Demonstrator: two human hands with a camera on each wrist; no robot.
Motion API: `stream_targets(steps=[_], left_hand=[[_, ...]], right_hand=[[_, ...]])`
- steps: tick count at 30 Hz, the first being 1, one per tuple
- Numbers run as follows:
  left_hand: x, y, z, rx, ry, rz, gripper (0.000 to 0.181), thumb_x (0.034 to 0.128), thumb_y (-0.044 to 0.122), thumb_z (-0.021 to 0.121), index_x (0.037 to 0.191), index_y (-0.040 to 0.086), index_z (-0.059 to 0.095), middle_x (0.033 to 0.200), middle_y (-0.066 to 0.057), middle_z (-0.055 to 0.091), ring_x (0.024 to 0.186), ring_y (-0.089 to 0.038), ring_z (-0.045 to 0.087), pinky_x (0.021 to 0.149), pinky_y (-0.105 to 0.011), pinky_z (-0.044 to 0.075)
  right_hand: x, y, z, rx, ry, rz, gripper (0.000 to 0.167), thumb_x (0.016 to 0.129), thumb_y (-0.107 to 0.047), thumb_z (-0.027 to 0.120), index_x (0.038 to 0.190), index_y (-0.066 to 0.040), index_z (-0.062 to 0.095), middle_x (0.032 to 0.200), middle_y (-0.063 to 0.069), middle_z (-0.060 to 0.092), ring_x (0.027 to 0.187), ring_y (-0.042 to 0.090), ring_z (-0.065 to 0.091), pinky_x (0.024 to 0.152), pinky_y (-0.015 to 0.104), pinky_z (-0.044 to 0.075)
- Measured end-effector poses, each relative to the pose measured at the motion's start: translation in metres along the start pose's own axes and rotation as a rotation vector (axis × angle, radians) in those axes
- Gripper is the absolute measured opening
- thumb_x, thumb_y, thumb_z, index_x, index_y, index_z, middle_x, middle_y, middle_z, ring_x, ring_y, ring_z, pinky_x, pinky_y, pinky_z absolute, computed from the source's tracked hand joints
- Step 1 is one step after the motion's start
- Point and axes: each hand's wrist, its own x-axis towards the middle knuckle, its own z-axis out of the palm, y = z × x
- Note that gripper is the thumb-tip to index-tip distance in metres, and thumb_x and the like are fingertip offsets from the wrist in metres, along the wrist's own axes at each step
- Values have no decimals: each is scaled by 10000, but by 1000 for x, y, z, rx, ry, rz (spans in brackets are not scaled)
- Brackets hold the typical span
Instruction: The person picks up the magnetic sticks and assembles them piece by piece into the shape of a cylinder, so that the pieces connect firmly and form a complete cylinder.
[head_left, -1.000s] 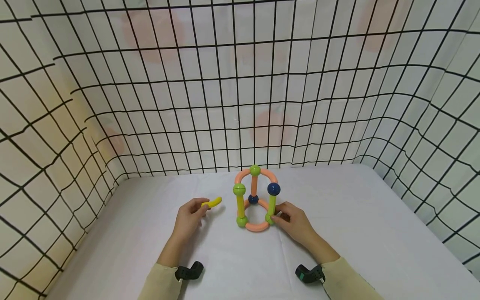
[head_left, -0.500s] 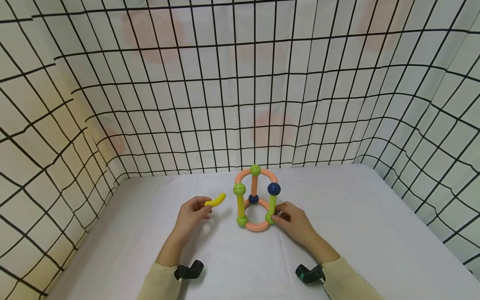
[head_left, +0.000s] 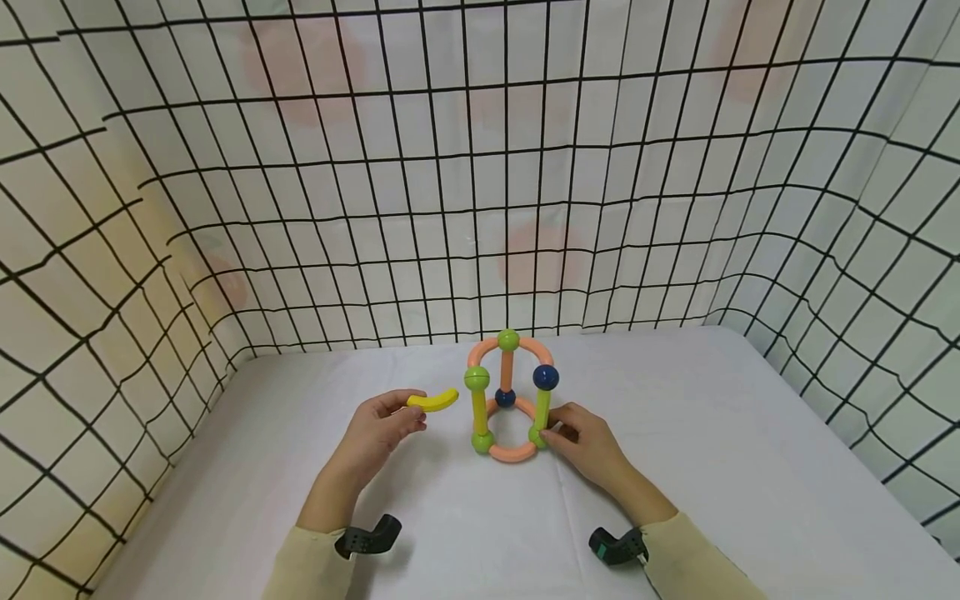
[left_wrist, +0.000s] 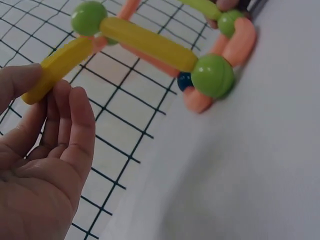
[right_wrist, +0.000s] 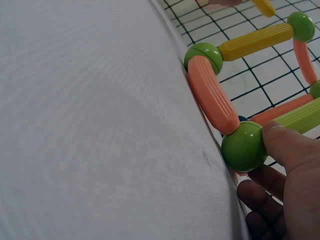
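Note:
My left hand (head_left: pixel 382 429) pinches one end of a curved yellow rod (head_left: pixel 435 402) between thumb and fingers. The rod's free end points right, off the table, towards a frame of toy rods and balls. In that frame stand a straight yellow rod (head_left: pixel 479 413), a lime rod (head_left: pixel 542 408) and an orange rod (head_left: pixel 507 372). Green balls and navy balls join them, with curved orange rods in the base ring and along the upper back. At the base's right corner, my right hand (head_left: pixel 590 443) grips the lime rod's foot by the green ball (right_wrist: pixel 244 146); some fingers are partly hidden.
A white cloth (head_left: pixel 480 533) covers the table under the frame. Black-lined grid netting (head_left: pixel 420 208) over pale fabric rises at the back and both sides. Each wrist wears a black strap device, such as the left one (head_left: pixel 369 539).
My left hand has shifted slightly right and up, bringing the curved yellow rod nearer the frame and turning it more level. The right hand and the frame hold their place.

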Motion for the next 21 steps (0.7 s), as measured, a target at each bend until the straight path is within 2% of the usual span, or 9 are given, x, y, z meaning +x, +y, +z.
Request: stream_targets(steps=[4,8,10,14,17,21], left_hand=[[-5,7,2,-92,-99,33,426,961,139,665,1317,-62,545,1169,-63,643,1040,-225,651,915,-276,568],[-12,13,9,-145,-233,99,346,997,131,609,1284,-49,540,1192,-46,687,1054,-179,687,913,-309,576],[-15,16,13,-150,-275,121,297,1009,129,587,1261,-23,551,1196,-41,701,1058,-177,697,906,-320,580],[-18,20,24,-140,-275,113,310,1008,156,594,1270,-4,546,1154,-9,715,1041,-174,702,880,-323,589],[-19,21,32,-143,-242,83,377,1003,167,604,1310,-28,501,1126,1,719,1023,-172,702,868,-319,592],[-20,19,43,-156,-188,45,378,996,177,617,1289,-27,490,1095,5,739,980,-170,702,845,-304,595]], right_hand=[[0,0,0,4,-1,4,166,882,-205,766,1043,-178,736,952,-45,678,760,27,566,691,216,498],[0,0,1,3,-3,10,167,882,-209,766,1043,-175,735,950,-51,676,760,28,561,689,215,494],[0,0,1,5,-2,9,166,882,-209,766,1041,-173,735,947,-51,674,758,29,559,687,215,492],[0,-1,0,8,4,-2,165,881,-200,766,1039,-166,736,944,-46,674,756,30,559,687,217,493],[0,-1,-1,8,7,-11,160,880,-192,766,1035,-164,736,940,-44,675,751,26,559,685,216,494],[0,-1,-1,9,12,-15,154,877,-190,768,1026,-160,736,934,-39,678,743,25,558,681,217,495]])
